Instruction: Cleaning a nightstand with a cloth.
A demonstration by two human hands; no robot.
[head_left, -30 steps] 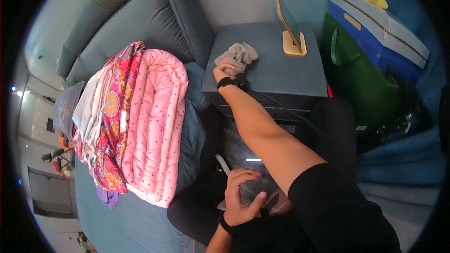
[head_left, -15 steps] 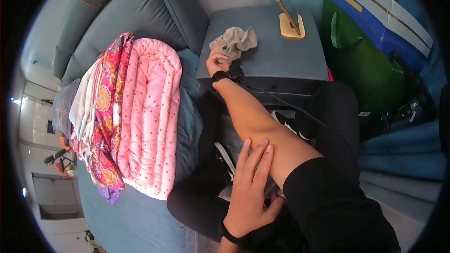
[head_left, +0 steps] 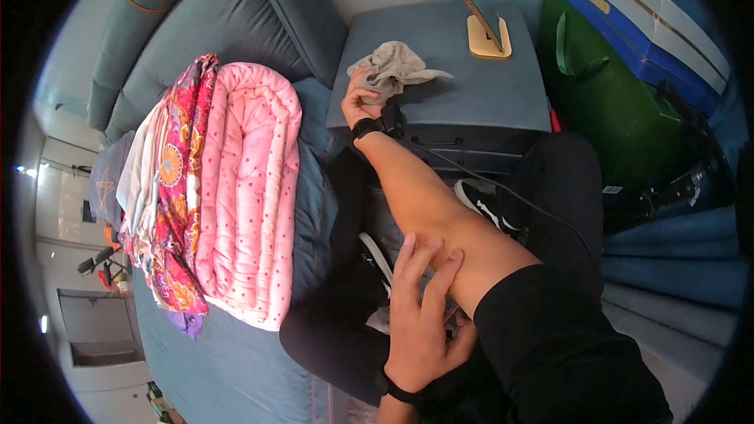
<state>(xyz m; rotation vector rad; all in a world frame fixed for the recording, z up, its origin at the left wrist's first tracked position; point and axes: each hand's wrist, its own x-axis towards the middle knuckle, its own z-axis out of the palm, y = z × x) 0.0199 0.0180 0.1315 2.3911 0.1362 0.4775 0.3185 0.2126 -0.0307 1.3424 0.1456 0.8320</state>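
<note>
A crumpled grey cloth lies on the blue-grey top of the nightstand. My right hand is closed on the cloth's left side, its fingers partly hidden in the folds. That arm reaches across my body, and its wrist wears a black band with a small black device and a cable. My left hand rests on the right forearm near the elbow, fingers extended and slightly bent, holding nothing. A black band circles the left wrist too.
On the nightstand stands a tablet-like panel on a gold stand. A folded pink quilt and patterned fabric lie on the blue bed. Green bag and blue box sit at right. Black shoes show below.
The cloth has shifted and flattened, with one corner now stretched out to the right. My right hand has barely moved. The left hand's fingers bend more against the forearm.
</note>
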